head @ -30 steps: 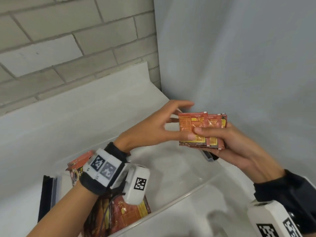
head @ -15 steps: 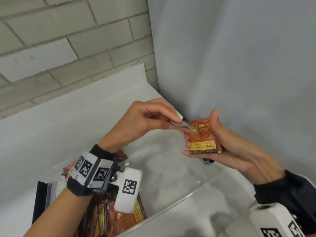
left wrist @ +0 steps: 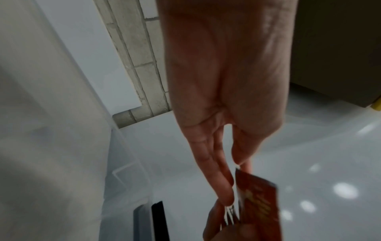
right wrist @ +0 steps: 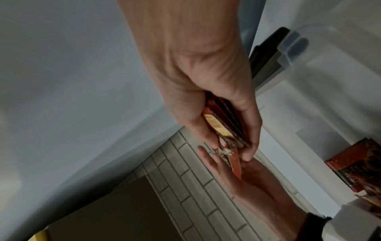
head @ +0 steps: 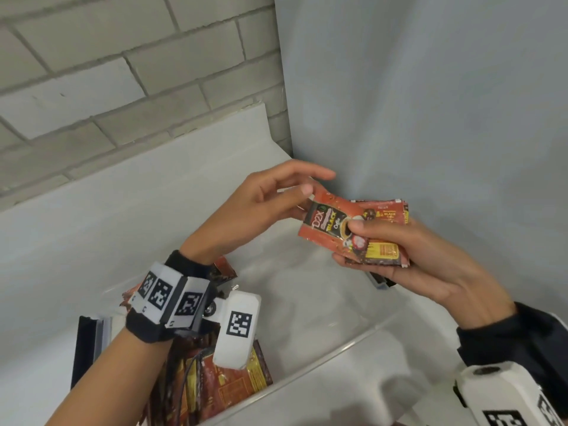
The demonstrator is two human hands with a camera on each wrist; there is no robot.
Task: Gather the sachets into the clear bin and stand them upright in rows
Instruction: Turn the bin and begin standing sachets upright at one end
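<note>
- The right hand [head: 408,259] grasps a stack of red sachets [head: 365,232], with the thumb on the top one and the fingers under the stack.
- The stack is in the air above the far right part of the clear bin [head: 322,342], not inside it.
- The left hand [head: 258,207] is at the left edge of the top sachet; its fingers [left wrist: 218,184] are almost straight and touch this edge, the thumb on the other side. A real pinch I cannot tell.
- More sachets [head: 233,382] stand in the near left part of the bin, partly hidden by the left wrist.
- The bin stands on a white counter [head: 92,241], in a corner by a brick wall [head: 123,72].
</note>
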